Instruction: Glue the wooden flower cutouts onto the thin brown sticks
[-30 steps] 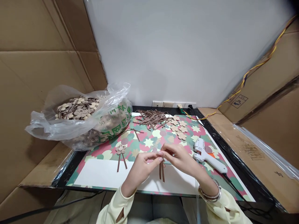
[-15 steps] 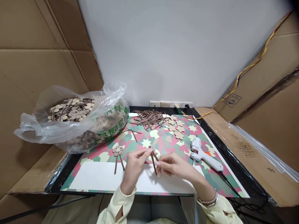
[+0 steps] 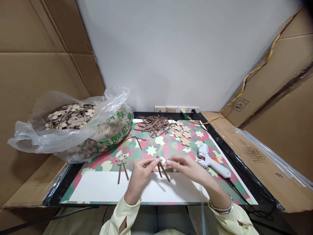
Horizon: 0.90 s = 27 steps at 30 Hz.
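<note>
The left hand (image 3: pixel 141 172) pinches the ribbon (image 3: pixel 164 173) by its far end above the white sheet (image 3: pixel 182 193); its 2 tails diverge nearward. The right hand (image 3: pixel 187 167) is just right of it, grip indeterminable.

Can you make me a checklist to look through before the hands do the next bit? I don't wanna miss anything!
1. Ribbon gripped: ok. The left hand pinches its top, and two tails stick out below.
2. Right hand off the ribbon: cannot tell. Its fingertips are very close to it.
3. Glue gun nozzle pointing away from the person: ok.
4. Glue gun cool: cannot tell. Heat doesn't show.
5. Loose flowers set out: ok. They lie beside the pile of ribbons.
6. Flower with two tails out of the way: ok. It lies left of the left hand, untouched.
</note>
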Motion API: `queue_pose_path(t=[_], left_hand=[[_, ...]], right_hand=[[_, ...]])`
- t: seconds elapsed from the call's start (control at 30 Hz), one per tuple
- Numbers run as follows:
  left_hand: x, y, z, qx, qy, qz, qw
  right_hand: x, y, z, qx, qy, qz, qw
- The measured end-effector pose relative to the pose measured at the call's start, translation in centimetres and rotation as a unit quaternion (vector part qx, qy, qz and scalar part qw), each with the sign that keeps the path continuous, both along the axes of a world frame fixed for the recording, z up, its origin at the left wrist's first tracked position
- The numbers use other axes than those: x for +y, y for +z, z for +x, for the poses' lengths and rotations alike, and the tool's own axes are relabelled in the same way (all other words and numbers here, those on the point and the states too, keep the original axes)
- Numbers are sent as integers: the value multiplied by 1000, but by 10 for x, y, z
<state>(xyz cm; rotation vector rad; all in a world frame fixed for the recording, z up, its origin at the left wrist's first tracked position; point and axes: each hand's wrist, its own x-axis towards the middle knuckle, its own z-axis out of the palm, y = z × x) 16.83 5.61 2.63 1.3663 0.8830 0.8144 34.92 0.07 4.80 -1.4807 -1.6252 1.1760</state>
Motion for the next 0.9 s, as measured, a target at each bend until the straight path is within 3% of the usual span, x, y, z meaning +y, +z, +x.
queue_pose_path(t=[0.07, 0.17, 0.3, 0.43, 0.7, 0.9], left_hand=[[0, -1, 1, 5, -40, 15, 999], [-1, -1, 4, 26, -89, 31, 995], [-2, 3, 8, 75, -95, 29, 992], [-2, 5, 12, 61, -123, -5, 991], [-2, -1, 16, 34, -106, -27, 993], [-3, -6, 12, 56, -105, -1, 993]], right_hand=[[5, 6, 1, -1, -33, 29, 999], [11, 12, -2, 2, 0, 51, 999], [13, 14, -7, -70, 2, 64, 995], [11, 14, -10, -152, -20, 95, 984], [11, -1, -10, -246, -30, 179, 952], [12, -6, -15, -265, -32, 171, 948]])
